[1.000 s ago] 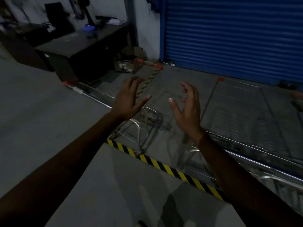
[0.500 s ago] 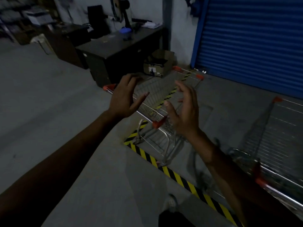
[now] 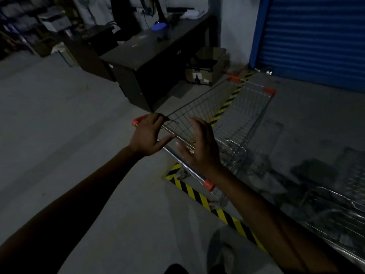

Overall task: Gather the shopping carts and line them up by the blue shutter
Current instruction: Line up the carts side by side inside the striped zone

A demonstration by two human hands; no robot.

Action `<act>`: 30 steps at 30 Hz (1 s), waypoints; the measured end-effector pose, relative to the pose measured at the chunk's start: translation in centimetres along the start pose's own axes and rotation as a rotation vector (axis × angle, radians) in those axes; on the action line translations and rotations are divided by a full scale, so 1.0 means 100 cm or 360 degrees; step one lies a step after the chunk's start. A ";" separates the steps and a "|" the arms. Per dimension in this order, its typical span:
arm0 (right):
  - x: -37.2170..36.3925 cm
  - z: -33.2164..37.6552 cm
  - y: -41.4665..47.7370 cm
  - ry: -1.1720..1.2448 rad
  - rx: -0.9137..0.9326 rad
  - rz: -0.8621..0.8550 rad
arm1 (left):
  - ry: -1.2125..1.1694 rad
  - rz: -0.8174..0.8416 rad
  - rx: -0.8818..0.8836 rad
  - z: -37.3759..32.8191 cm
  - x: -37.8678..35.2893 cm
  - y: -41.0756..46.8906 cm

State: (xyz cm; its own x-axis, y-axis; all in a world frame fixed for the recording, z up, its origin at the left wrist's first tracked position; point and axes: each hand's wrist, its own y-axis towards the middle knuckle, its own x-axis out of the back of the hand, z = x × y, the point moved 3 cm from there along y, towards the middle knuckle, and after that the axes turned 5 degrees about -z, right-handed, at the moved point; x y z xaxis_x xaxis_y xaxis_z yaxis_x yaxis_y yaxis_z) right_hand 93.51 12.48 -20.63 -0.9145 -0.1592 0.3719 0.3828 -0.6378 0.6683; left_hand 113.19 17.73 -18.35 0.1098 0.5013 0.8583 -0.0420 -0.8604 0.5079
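At the bottom edge a shoe point(image 3: 225, 256) stands on the grey floor point(image 3: 59, 135), dim and blurred. Just ahead of it a strip of black-and-yellow tape point(image 3: 221, 212) runs across the floor on a slant. To the right, a second cart point(image 3: 345, 204) shows only as a blurred wire basket cut off by the frame edge.

Both bare arms reach forward over the tape. The left grip point(image 3: 147, 135) is wide open, fingers spread and thumb out, and lies over the left end of the handle point(image 3: 185, 165), beside its red cap point(image 3: 138, 121). The right grip point(image 3: 199, 147) is also open, fingers straight and apart, above the middle of the bar. Neither has closed round anything; whether either touches the bar I cannot tell.

The cart point(image 3: 227, 107) stands on the floor straight ahead, its handle nearest the person and its nose towards the shutter point(image 3: 316, 40), short of it. A second strip of tape passes under its basket.

Beyond the cart to the left stands a dark surface point(image 3: 158, 56) with a small blue object point(image 3: 159, 27) on top. An open box point(image 3: 207, 66) sits on the floor between that surface and the shutter, which fills the upper right.
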 end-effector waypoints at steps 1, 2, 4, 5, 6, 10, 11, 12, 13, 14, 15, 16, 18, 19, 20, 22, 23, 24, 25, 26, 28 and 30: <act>-0.007 -0.003 -0.001 -0.0003 -0.0005 0.0007 | 0.0007 0.0034 -0.0023 0.006 -0.006 0.003; -0.014 -0.007 0.000 -0.0016 -0.0011 0.0016 | 0.0025 0.0070 -0.0051 0.011 -0.011 0.006; -0.028 -0.013 0.002 -0.0066 -0.0038 0.0040 | 0.0061 0.0139 -0.0098 0.024 -0.022 0.010; -0.035 -0.017 0.003 -0.0092 -0.0041 0.0057 | 0.0072 0.0173 -0.0123 0.031 -0.027 0.012; -0.043 -0.020 0.002 -0.0114 -0.0035 0.0079 | 0.0073 0.0218 -0.0157 0.039 -0.034 0.011; -0.077 -0.033 -0.005 -0.0276 -0.0029 0.0224 | 0.0061 0.0498 -0.0314 0.084 -0.068 0.005; -0.084 -0.038 -0.008 -0.0335 -0.0039 0.0277 | 0.0082 0.0569 -0.0342 0.098 -0.077 0.003; -0.091 -0.044 -0.010 -0.0398 -0.0040 0.0338 | 0.0106 0.0628 -0.0358 0.110 -0.085 0.001; -0.098 -0.049 -0.014 -0.0458 -0.0044 0.0398 | 0.0124 0.0666 -0.0372 0.122 -0.093 -0.001; -0.104 -0.055 -0.018 -0.0508 -0.0060 0.0449 | 0.0123 0.0686 -0.0395 0.133 -0.101 -0.002; -0.109 -0.061 -0.023 -0.0542 -0.0084 0.0494 | 0.0108 0.0696 -0.0431 0.142 -0.109 -0.003; -0.114 -0.066 -0.030 -0.0565 -0.0113 0.0536 | 0.0091 0.0706 -0.0476 0.150 -0.115 -0.003; -0.123 -0.073 -0.040 -0.0611 -0.0173 0.0644 | 0.0061 0.0717 -0.0577 0.160 -0.127 -0.002; -0.125 -0.074 -0.042 -0.0646 -0.0208 0.0707 | 0.0035 0.0698 -0.0634 0.163 -0.131 0.000; -0.126 -0.075 -0.041 -0.0689 -0.0228 0.0747 | -0.0001 0.0677 -0.0694 0.164 -0.135 0.003; -0.124 -0.073 -0.038 -0.0735 -0.0168 0.0724 | -0.0089 0.0659 -0.0812 0.166 -0.140 0.008; -0.123 -0.072 -0.038 -0.0749 -0.0118 0.0699 | -0.0121 0.0646 -0.0866 0.167 -0.143 0.011; -0.122 -0.072 -0.039 -0.0772 -0.0089 0.0677 | -0.0151 0.0630 -0.0909 0.168 -0.146 0.014; -0.121 -0.073 -0.038 -0.0798 -0.0109 0.0677 | -0.0174 0.0617 -0.0942 0.168 -0.148 0.018; -0.119 -0.073 -0.036 -0.0822 -0.0172 0.0690 | -0.0197 0.0599 -0.0971 0.169 -0.150 0.020; -0.118 -0.075 -0.031 -0.0856 -0.0360 0.0760 | -0.0224 0.0544 -0.1009 0.172 -0.154 0.023; -0.118 -0.076 -0.025 -0.0869 -0.0512 0.0823 | -0.0205 0.0485 -0.1006 0.174 -0.154 0.028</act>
State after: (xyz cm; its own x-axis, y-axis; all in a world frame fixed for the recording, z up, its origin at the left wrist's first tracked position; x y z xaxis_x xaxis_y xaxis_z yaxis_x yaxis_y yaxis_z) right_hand 102.33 10.23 -31.57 -0.4082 -0.1564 0.8994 0.6069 -0.7825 0.1394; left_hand 128.70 5.97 -31.42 0.1166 0.1985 0.9731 -0.6528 -0.7231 0.2257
